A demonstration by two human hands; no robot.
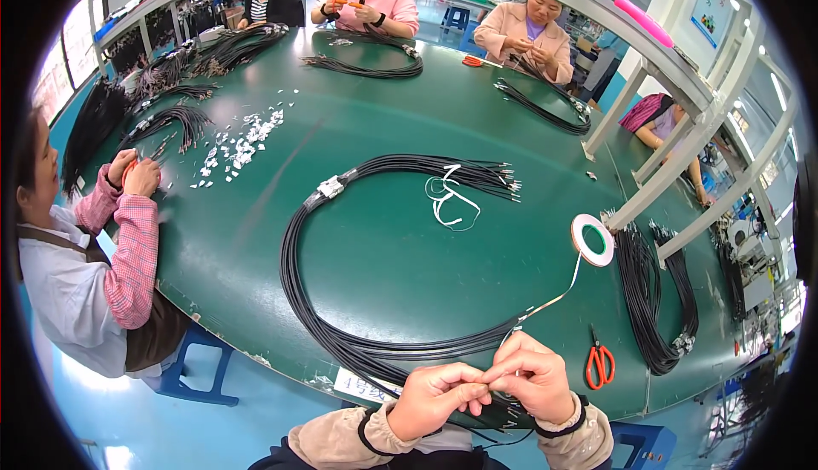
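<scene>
A long bundle of black wires [294, 257] loops across the green table [383, 129], with a white connector [330, 187] at its far bend and loose metal-tipped ends on the right. My left hand [434, 397] and my right hand [532, 376] meet at the near edge, both pinching the bundle's near part. A thin strip of pale tape [558, 297] runs from my fingers up to a tape roll [592, 240] standing on the table. White cable ties [447, 201] lie inside the loop.
Orange scissors [601, 363] lie right of my hands. More black wire bundles [656, 299] hang over the right edge. Small white parts [243, 142] are scattered at the left. A person in pink sleeves [128, 248] works at left; three people sit across the table.
</scene>
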